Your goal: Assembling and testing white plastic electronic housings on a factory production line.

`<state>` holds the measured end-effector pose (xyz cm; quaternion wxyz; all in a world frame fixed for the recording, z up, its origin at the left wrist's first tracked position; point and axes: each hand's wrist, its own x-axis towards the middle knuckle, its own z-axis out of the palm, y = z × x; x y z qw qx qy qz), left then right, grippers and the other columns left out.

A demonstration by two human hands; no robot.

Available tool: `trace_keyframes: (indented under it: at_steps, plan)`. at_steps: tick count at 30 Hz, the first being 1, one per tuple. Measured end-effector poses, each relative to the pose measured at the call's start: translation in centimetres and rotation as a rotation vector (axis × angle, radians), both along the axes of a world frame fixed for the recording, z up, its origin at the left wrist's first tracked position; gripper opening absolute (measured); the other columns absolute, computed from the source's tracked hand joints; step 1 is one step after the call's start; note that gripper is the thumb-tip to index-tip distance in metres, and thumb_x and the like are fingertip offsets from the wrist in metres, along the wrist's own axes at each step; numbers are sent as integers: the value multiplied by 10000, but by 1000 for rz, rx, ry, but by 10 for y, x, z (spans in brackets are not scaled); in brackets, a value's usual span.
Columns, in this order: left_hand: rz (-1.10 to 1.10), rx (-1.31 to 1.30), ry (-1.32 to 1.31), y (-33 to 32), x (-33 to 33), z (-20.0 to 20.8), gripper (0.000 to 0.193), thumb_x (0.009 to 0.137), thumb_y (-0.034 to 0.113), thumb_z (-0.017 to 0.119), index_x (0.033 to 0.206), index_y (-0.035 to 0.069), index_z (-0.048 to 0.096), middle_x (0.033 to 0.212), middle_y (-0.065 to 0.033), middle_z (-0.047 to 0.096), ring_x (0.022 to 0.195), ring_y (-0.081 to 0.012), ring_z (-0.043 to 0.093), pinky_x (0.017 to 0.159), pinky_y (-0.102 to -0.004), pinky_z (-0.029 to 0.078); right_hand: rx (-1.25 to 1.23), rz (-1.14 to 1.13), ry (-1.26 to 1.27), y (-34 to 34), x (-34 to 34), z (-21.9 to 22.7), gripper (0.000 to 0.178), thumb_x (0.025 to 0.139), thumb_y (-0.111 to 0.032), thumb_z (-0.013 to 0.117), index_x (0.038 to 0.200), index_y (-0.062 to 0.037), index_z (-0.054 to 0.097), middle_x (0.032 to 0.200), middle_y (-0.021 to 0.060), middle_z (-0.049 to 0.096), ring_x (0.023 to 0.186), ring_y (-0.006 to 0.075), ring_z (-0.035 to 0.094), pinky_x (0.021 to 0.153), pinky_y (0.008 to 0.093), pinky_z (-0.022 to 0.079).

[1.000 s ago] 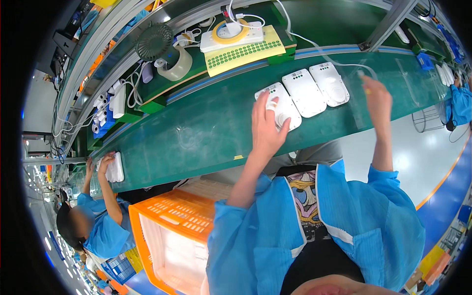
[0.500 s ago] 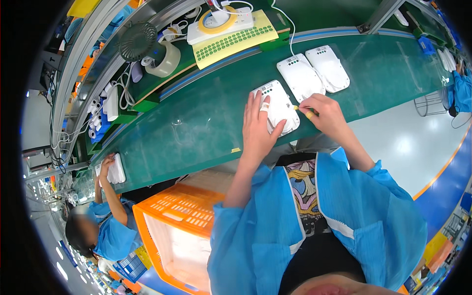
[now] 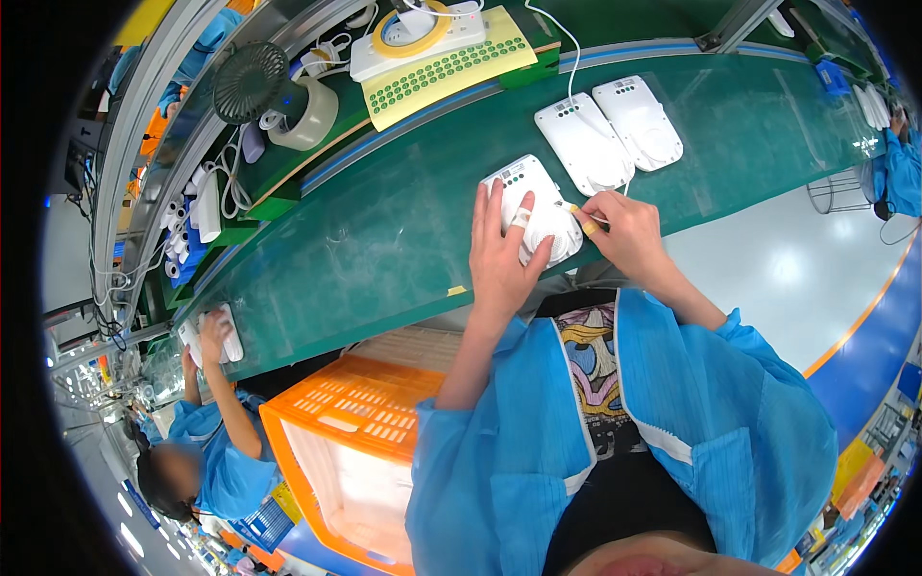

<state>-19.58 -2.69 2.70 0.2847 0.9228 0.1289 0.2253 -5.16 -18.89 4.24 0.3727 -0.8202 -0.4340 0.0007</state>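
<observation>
A white, rounded flat device [image 3: 545, 204] lies on the green work surface, its labelled back face up. My left hand [image 3: 507, 238] rests on it with fingers spread, pressing its left and lower part. At the device's right edge my right hand [image 3: 626, 230] is closed in a pinch on a white cable's plug [image 3: 567, 205], whose small metal tip points at the device. I cannot tell whether the tip is in a socket. Yellow wrapping shows at the pinching fingers. The white cable [image 3: 577, 60] comes down from the top and passes over a second white device [image 3: 584, 144].
A third white device [image 3: 638, 123] lies beside the second. On the shelf are a power strip [image 3: 451, 43], a yellow sticker sheet [image 3: 461, 69] and a fan [image 3: 254, 84]. An orange crate [image 3: 351, 408] stands left of me. A co-worker [image 3: 226, 432] handles white devices far left.
My right hand and the plug have shifted slightly left, and the plug's metal tip now shows. My left hand stays on the device. The co-worker's hand has moved over the white devices.
</observation>
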Motion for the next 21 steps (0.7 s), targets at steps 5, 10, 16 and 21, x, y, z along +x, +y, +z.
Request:
trace_keyframes:
  at_steps: [5, 10, 16, 21]
  plan:
    - [-2, 26, -3, 0, 2, 2, 614, 880, 284, 778, 1437, 86, 613, 1600, -270, 383, 1488, -506, 343, 1124, -553, 421, 29, -30, 74, 0, -5, -1, 147, 853, -102, 806, 847, -57, 666, 792, 79, 694, 611, 249, 665, 554, 352, 501]
    - [-7, -23, -6, 1, 1, 6, 574, 860, 284, 789, 1386, 90, 662, 1585, -268, 411, 1479, -498, 370, 1081, -516, 475, 70, 43, 67, 9, -6, -3, 145, 861, -79, 788, 864, -41, 649, 804, 97, 674, 637, 266, 657, 557, 367, 494]
    - [-16, 52, -25, 18, 5, 17, 480, 826, 289, 821, 1258, 98, 735, 1476, -214, 530, 1390, -455, 473, 1087, -534, 469, 95, 112, 93, 10, 2, -6, 130, 875, -69, 771, 883, -36, 645, 818, 109, 668, 655, 292, 655, 569, 378, 497]
    - [66, -68, -244, 80, 32, 47, 125, 824, 67, 799, 915, 33, 721, 983, -115, 736, 967, -315, 692, 914, -438, 546, 31, 155, 119, 5, 7, 1, 130, 897, -128, 750, 887, -59, 641, 833, 100, 685, 685, 317, 671, 593, 418, 512]
